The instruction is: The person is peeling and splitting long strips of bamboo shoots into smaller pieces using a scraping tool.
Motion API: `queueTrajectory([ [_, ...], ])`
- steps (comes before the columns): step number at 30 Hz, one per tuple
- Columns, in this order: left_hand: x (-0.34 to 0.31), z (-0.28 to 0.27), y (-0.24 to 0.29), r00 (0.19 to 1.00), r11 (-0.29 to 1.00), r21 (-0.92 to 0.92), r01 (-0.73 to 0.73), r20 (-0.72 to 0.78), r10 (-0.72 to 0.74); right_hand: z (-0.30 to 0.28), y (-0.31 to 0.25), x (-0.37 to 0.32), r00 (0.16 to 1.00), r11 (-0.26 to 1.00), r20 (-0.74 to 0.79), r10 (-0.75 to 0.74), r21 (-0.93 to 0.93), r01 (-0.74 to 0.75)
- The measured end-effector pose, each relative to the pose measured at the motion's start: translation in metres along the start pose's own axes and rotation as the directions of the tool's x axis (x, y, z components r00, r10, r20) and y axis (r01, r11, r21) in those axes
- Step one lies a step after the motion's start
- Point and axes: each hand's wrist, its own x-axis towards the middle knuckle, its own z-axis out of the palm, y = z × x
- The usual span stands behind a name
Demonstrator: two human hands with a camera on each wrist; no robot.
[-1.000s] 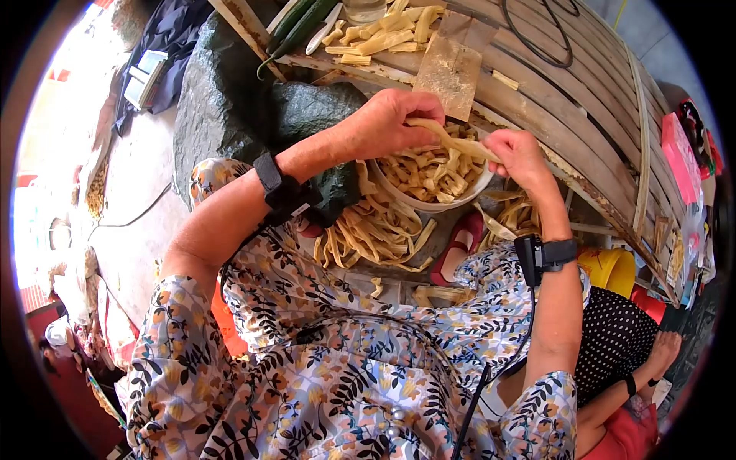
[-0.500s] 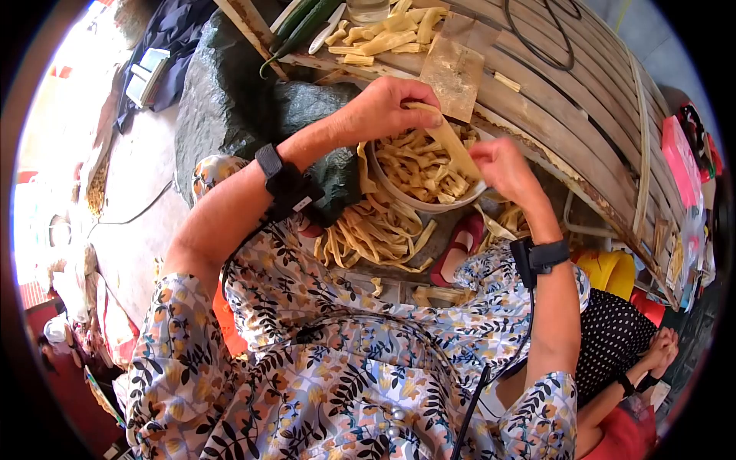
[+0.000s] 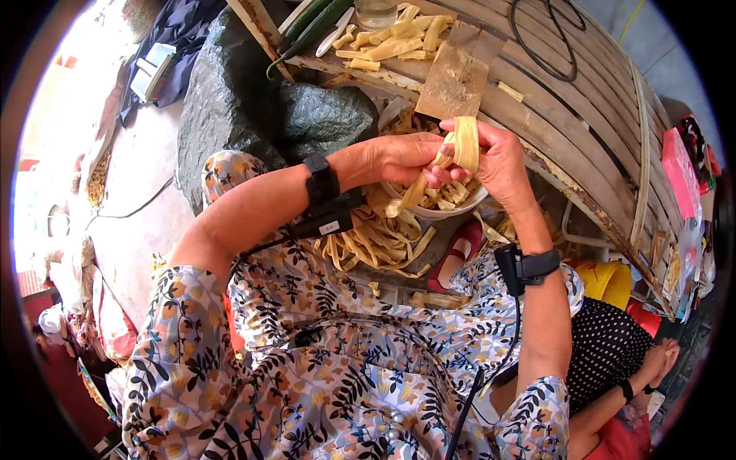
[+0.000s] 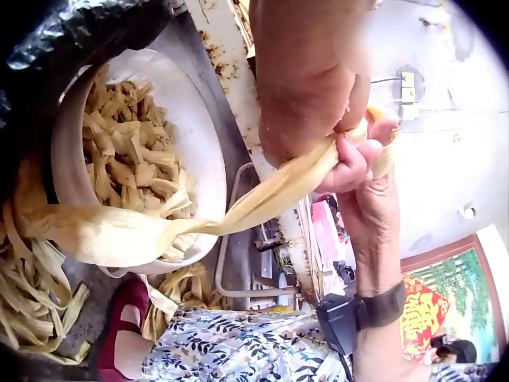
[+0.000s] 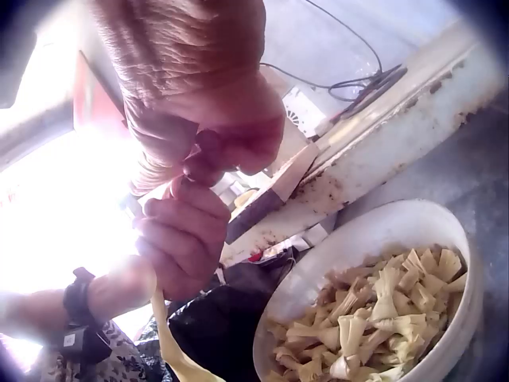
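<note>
Both hands meet over a white bowl (image 5: pixel 445 231) and pinch one long, pale yellow fibrous strip (image 3: pixel 466 142). My left hand (image 3: pixel 414 157) grips it from the left, fingers curled. My right hand (image 3: pixel 502 165) holds the strip where it folds over the fingers in a loop. In the left wrist view the strip's loose tail (image 4: pixel 103 235) hangs twisted across the bowl's rim. Short knotted pieces (image 5: pixel 390 318) of similar material fill the bowl. The fingertips overlap in the right wrist view, hiding part of the strip.
Loose long strips (image 3: pixel 368 241) lie heaped below the bowl, near a red shoe (image 3: pixel 460 249). A dark green plastic sheet (image 3: pixel 230 107) drapes at left. On the slatted bench are a small board (image 3: pixel 452 73), cut pieces (image 3: pixel 399 46) and cucumbers (image 3: pixel 326 31). Another person's hands (image 3: pixel 659 364) show at right.
The hands come together from a stretched strip between them. The strip is now looped over the right fingers, its tail hanging to the left. The left arm has shifted right.
</note>
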Motion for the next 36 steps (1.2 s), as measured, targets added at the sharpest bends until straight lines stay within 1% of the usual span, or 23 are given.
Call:
queueTrajectory([
  [2,0.002,0.003,-0.002,0.998,0.996,0.062,-0.061,0.006,0.06,0.003,-0.014,-0.004,0.995,0.987,0.02,0.096,-0.135,-0.092],
  [4,0.001,-0.001,-0.002,0.993,0.987,0.117,-0.106,-0.037,0.111,0.003,-0.005,0.0,0.995,0.973,-0.013,-0.097,-0.211,0.092],
  [5,0.003,-0.004,-0.007,0.977,0.989,-0.052,-0.141,-0.171,0.131,0.003,0.0,0.002,0.98,0.951,-0.027,-0.195,-0.25,0.182],
  [6,0.005,0.002,-0.004,0.93,0.985,0.049,-0.164,-0.326,0.171,0.001,0.003,0.004,0.928,0.833,-0.108,-0.357,-0.487,0.264],
  [8,0.006,0.012,0.003,0.755,0.955,0.25,-0.16,-0.592,0.282,-0.001,0.006,0.006,0.731,0.436,-0.121,-0.671,-0.862,0.257],
  [9,0.005,0.019,0.007,0.658,0.903,0.375,-0.212,-0.628,0.415,0.005,0.003,0.004,0.739,0.505,-0.204,-0.642,-0.838,0.208],
  [12,-0.003,0.035,0.017,0.553,0.767,0.629,-0.128,-0.597,0.581,0.004,0.011,0.008,0.828,0.628,-0.228,-0.512,-0.757,0.18],
  [13,-0.006,0.033,0.017,0.559,0.718,0.688,-0.105,-0.556,0.615,0.004,0.015,0.01,0.884,0.754,-0.249,-0.396,-0.638,0.158],
  [15,-0.006,0.033,0.015,0.55,0.635,0.757,-0.156,-0.468,0.692,0.002,0.022,0.015,0.962,0.934,-0.233,-0.146,-0.354,0.056],
  [16,-0.006,0.033,0.014,0.546,0.592,0.786,-0.18,-0.421,0.725,0.003,0.023,0.015,0.964,0.947,-0.228,-0.135,-0.317,0.058],
  [18,-0.011,0.036,0.015,0.609,0.493,0.87,-0.015,-0.383,0.694,0.007,0.026,0.017,0.969,0.968,-0.217,-0.114,-0.243,0.06],
  [19,-0.013,0.038,0.016,0.64,0.431,0.9,0.063,-0.368,0.674,0.006,0.031,0.018,0.968,0.961,-0.228,-0.107,-0.272,0.042],
  [21,-0.008,0.032,0.01,0.608,0.188,0.975,0.116,-0.219,0.763,0.005,0.043,0.019,0.964,0.945,-0.249,-0.091,-0.327,0.005],
  [22,-0.006,0.029,0.007,0.595,0.059,0.988,0.144,-0.134,0.792,0.007,0.043,0.018,0.952,0.919,-0.25,-0.177,-0.389,0.069],
  [23,-0.004,0.026,0.006,0.591,0.001,0.984,0.18,-0.109,0.799,0.011,0.041,0.016,0.933,0.883,-0.246,-0.263,-0.452,0.13],
  [25,-0.004,0.026,0.003,0.579,0.11,0.981,0.162,-0.184,0.795,0.016,0.04,0.013,0.877,0.777,-0.234,-0.421,-0.592,0.215],
  [26,-0.005,0.026,0.002,0.571,0.164,0.974,0.153,-0.223,0.79,0.016,0.038,0.011,0.869,0.81,-0.243,-0.432,-0.528,0.255],
  [28,-0.006,0.029,0.003,0.565,0.44,0.889,0.127,-0.429,0.705,0.015,0.029,0.007,0.852,0.859,-0.267,-0.451,-0.388,0.334],
  [29,-0.007,0.03,0.004,0.565,0.567,0.816,0.111,-0.521,0.639,0.013,0.02,0.005,0.857,0.901,-0.309,-0.412,-0.276,0.334],
  [30,-0.007,0.031,0.005,0.586,0.699,0.715,0.011,-0.571,0.575,0.008,0.018,0.005,0.863,0.927,-0.341,-0.373,-0.174,0.332],
  [32,-0.008,0.036,0.008,0.653,0.886,0.433,-0.167,-0.625,0.429,-0.005,0.013,0.005,0.877,0.948,-0.455,-0.156,0.18,0.262],
  [33,-0.012,0.052,0.012,0.646,0.916,0.325,-0.235,-0.652,0.397,-0.015,0.012,0.006,0.867,0.921,-0.49,-0.093,0.288,0.261],
  [36,-0.012,0.041,0.012,0.77,0.877,0.453,-0.159,-0.499,0.397,-0.023,0.008,0.004,0.852,0.907,-0.522,0.047,0.38,0.183],
])
